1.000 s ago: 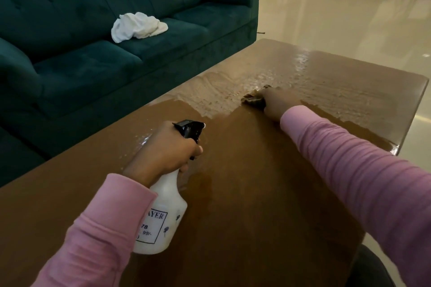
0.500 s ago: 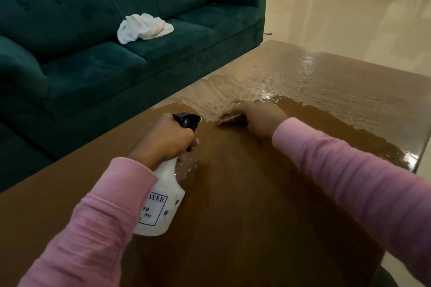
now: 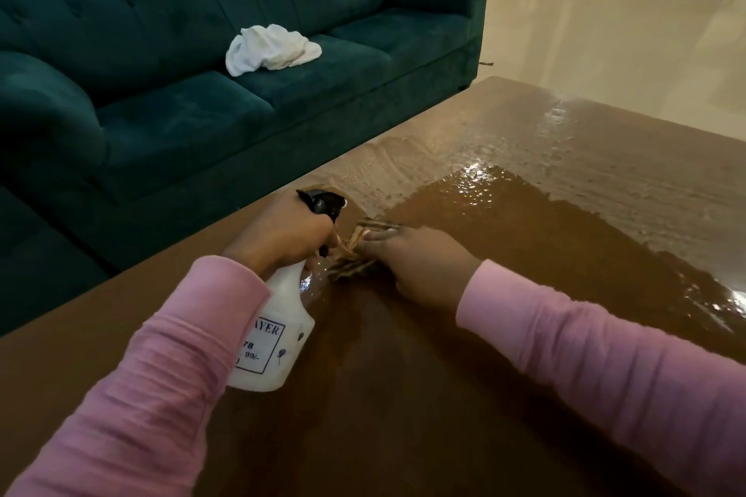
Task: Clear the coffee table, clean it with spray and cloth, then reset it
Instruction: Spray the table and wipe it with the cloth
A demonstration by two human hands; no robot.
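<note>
My left hand (image 3: pixel 282 238) grips the neck of a white spray bottle (image 3: pixel 274 339) with a black nozzle, held upright just above the brown coffee table (image 3: pixel 403 416). My right hand (image 3: pixel 420 266) presses a crumpled brownish cloth (image 3: pixel 355 254) flat on the tabletop, right beside the bottle's nozzle. The cloth is partly hidden under my fingers. The far half of the table shines wet with streaks.
A teal sofa (image 3: pixel 202 113) runs along the table's left side, with a white crumpled cloth (image 3: pixel 270 48) on its seat. Glossy cream floor (image 3: pixel 605 32) lies beyond the table's far edge. Dark furniture legs stand at the top right.
My right hand has dragged the cloth from the far middle of the table back toward me, ending next to the bottle. The left hand and bottle stayed almost still.
</note>
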